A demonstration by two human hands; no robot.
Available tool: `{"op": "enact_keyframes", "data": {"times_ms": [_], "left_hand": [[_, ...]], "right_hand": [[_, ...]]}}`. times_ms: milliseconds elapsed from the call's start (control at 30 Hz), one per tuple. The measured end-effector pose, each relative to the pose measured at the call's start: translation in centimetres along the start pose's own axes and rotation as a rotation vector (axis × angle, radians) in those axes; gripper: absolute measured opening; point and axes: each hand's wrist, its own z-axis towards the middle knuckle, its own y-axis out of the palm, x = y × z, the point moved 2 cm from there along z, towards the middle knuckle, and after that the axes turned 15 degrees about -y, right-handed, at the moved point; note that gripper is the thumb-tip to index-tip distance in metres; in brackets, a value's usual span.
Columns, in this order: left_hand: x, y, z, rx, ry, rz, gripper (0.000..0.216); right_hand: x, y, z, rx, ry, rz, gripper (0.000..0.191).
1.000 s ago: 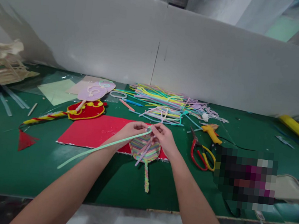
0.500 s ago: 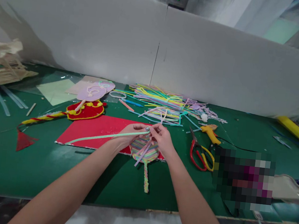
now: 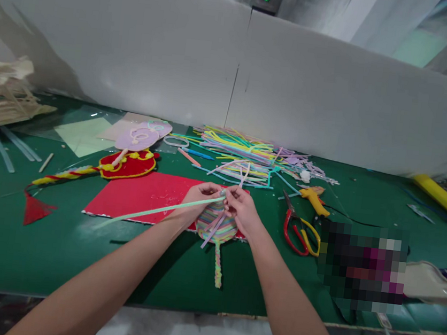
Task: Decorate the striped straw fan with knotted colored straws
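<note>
Two bare hands are working close together; clock readings are taking their fingertips as centre. Thumb and forefinger of the left hand and of the right hand are pinching at one end of a mint-green pipe cleaner, practically no gap showing; which hand is gripping harder cannot be told. Both are presumably holding it so near the end for fine control, leaving the long tail hanging free over the left forearm side, out of the way.

A striped round fan is lying at 6, its handle pointing to 6, probably so that the face is staying under the fingers. Lilac strips are crossing it toward 7. Whether the hidden fingers are also touching the fan is unclear. A red board is reaching out toward 9 from beneath it.

Red-and-yellow-handled pliers are resting between 3 and 4, apparently for easy right-hand reach.

Relative to the fingertips: the strand's end is sitting between them, its tail running out between 8 and 9.
</note>
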Motion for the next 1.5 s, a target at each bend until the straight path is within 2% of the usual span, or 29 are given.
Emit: {"op": "enact_keyframes", "data": {"times_ms": [167,267,400,667,733,867,1067,1333,1500], "left_hand": [[0.9,0.0,-0.5,0.057,0.075,0.131,0.025],[1.3,-0.2,-0.8,0.087,0.206,0.244,0.022],[1.7,-0.2,-1.2,0.196,0.364,0.413,0.017],[1.5,0.5,-1.2,0.073,0.309,0.434,0.025],[1.5,0.3,-1.1,0.106,0.313,0.422,0.024],[1.6,-0.5,-0.7,0.268,0.317,0.475,0.02],[1.9,-0.9,-0.2,0.117,0.244,0.447,0.022],[1.7,-0.9,-0.3,-0.108,0.154,0.302,0.024],[2.0,-0.8,-0.6,-0.17,0.139,0.286,0.022]], "right_hand": [[-0.1,-0.1,-0.1,-0.019,0.04,0.053,0.023],[-0.1,0.0,-0.2,-0.03,0.055,0.098,0.022],[0.1,0.1,-0.2,-0.009,0.072,0.135,0.022],[0.1,-0.5,0.4,0.253,-0.107,0.02,0.023],[0.2,-0.5,0.4,0.255,-0.121,-0.016,0.023],[0.4,-0.3,0.3,0.164,-0.101,-0.096,0.023],[0.0,-0.5,0.4,0.089,-0.163,-0.175,0.021],[0.1,-0.7,0.2,-0.02,-0.067,-0.075,0.021],[0.1,-0.7,0.0,-0.033,-0.042,-0.041,0.019]]}}
